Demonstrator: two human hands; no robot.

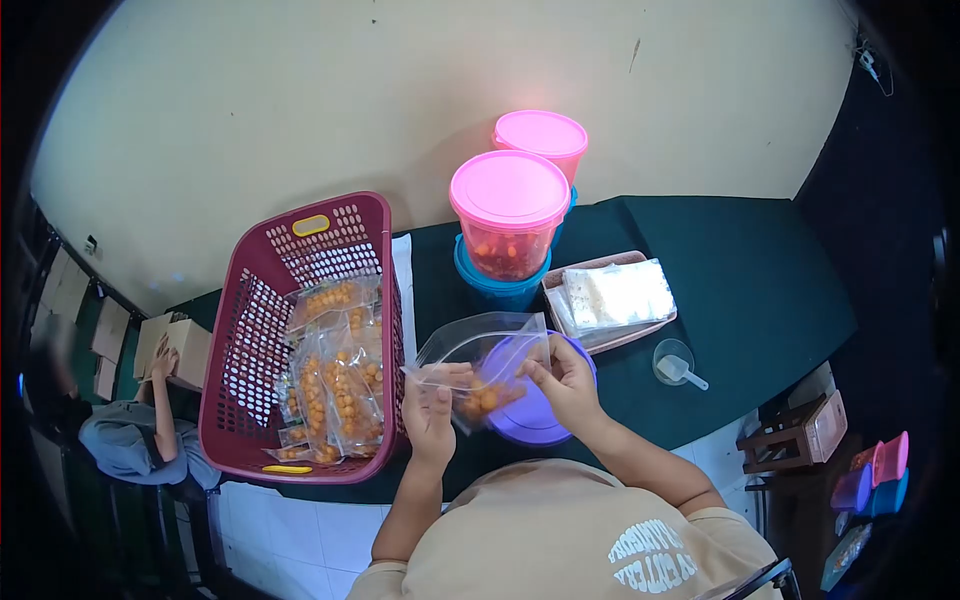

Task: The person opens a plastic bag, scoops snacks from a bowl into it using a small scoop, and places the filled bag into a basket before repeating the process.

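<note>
A clear zip-top plastic bag (478,343) with some round orange snacks in its lower part hangs tilted between my hands. My left hand (431,418) is closed on its left side, thumb in front. At the right side my right hand (568,388) pinches the bag near its upper edge. Directly beneath is a round purple lid (538,418), partly covered by the bag and my right hand. To the left, a maroon plastic basket (236,385) holds several filled snack bags (340,390), lying in a pile.
Tubs with pink lids (510,190) stand on blue containers (503,290) by the wall. A pink tray (612,343) carries flat plastic bags (620,295). Right of it sits a cup with a white scoop (682,371). Far left, another person (135,440) handles a cardboard box (190,352).
</note>
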